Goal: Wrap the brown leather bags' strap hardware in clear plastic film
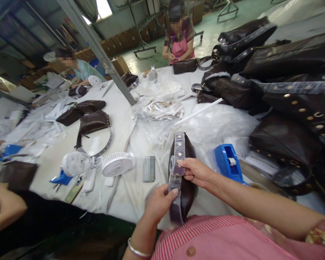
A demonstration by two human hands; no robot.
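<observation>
A dark brown leather handbag point(190, 187) stands on edge at the table's front, close to my apron. Its studded strap point(179, 146), wrapped in clear plastic film, runs along the top of the bag. My right hand point(196, 172) pinches the strap about midway, near a folded end of the wrapping. Lower down, my left hand point(160, 202) grips the strap with the thumb on top. Just right of my right hand is a blue tape dispenser point(227, 162).
Plastic-wrapped brown bags point(287, 133) are heaped on the right. Clear plastic sheets point(219, 121) and paper scraps point(162, 109) lie ahead. Two white fans point(117, 164) and another bag point(94, 122) are to the left. Co-workers sit across point(180, 43) and left; a metal post point(103, 57) rises mid-table.
</observation>
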